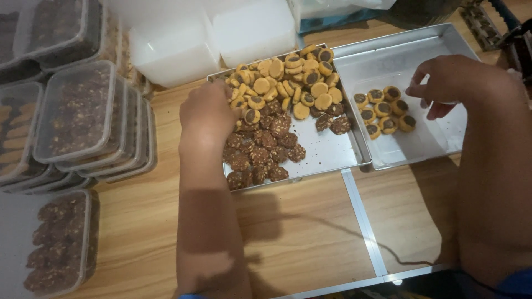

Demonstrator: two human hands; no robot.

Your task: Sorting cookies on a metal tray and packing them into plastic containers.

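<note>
Two hands sort small round cookies between metal trays on a wooden worktop [310, 232].

The left hand [208, 113] reaches forward with its back up and fingers curled down into the yellow cookies [288, 83] at the near edge of the left tray [327, 152]; whether it grips one I cannot tell. Dark brown cookies [260, 152] lie just beside it in the same tray. The right hand [451, 80] bends at the wrist over the clear container [432, 138] in the right tray [388, 55], fingertips pinched together near the cookie rows [385, 111]; what they hold is hidden. Lidded boxes [77, 111] are stacked on the left.
</note>
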